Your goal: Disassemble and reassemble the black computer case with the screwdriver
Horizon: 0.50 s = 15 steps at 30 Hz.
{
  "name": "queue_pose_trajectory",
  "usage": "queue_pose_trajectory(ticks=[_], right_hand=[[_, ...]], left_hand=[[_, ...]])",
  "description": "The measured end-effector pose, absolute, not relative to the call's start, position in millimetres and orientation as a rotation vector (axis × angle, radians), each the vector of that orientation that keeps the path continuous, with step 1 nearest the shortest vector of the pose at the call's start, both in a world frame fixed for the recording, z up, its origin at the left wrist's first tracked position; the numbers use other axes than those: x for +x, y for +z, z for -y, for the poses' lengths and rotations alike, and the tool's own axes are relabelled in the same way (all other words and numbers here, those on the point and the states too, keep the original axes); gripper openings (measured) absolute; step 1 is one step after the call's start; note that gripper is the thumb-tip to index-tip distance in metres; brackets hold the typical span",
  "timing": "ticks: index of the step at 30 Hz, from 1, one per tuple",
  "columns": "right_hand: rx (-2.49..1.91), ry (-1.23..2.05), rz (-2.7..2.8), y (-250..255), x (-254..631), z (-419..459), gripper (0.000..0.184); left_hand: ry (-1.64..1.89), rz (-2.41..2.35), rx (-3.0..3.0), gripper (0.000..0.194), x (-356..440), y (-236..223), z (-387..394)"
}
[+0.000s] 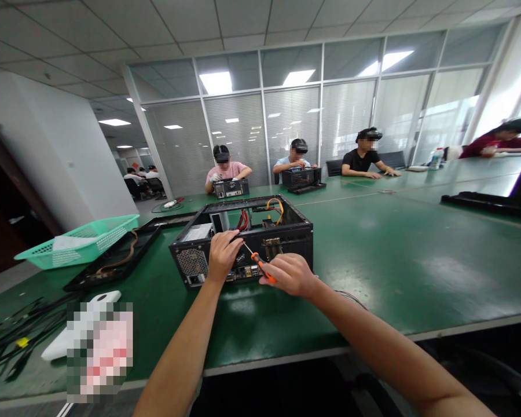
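A black computer case (301, 246) lies on its side on the green table, its top side uncovered and its back panel facing me. My right hand (293, 274) is wrapped round the orange and black handle of a screwdriver (257, 259). The thin shaft points up and left, with the tip at the case's back panel. Beside that tip, my left hand (222, 256) rests against the panel with fingers and thumb drawn together; whatever they pinch is too small to make out. Inside the case, a yellow cable (281, 209) and red wires (243, 220) show.
On the left are a mint-green basket (76, 243), a black case panel (125, 255), black cables (21, 330) and a white device (80, 327) beside a blurred pink patch. Across the table, several people sit, some with computer cases. Black case parts (495, 204) lie at the right.
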State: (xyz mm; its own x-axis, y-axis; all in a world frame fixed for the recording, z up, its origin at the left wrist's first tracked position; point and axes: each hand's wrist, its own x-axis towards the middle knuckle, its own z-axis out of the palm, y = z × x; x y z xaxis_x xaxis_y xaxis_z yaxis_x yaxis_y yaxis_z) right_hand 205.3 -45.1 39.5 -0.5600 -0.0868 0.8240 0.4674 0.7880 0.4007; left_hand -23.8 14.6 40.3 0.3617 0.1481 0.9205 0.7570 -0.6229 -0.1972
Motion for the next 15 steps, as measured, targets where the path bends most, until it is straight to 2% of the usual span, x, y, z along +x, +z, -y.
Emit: queue_pose_trajectory(ticks=[15], right_hand=[[-0.333, -0.746, 2.056, 42.7, 206.2, 46.5, 0.022]], left_hand=[[-1.254, 0.759, -2.024, 0.014, -26.0, 41.4, -13.6]])
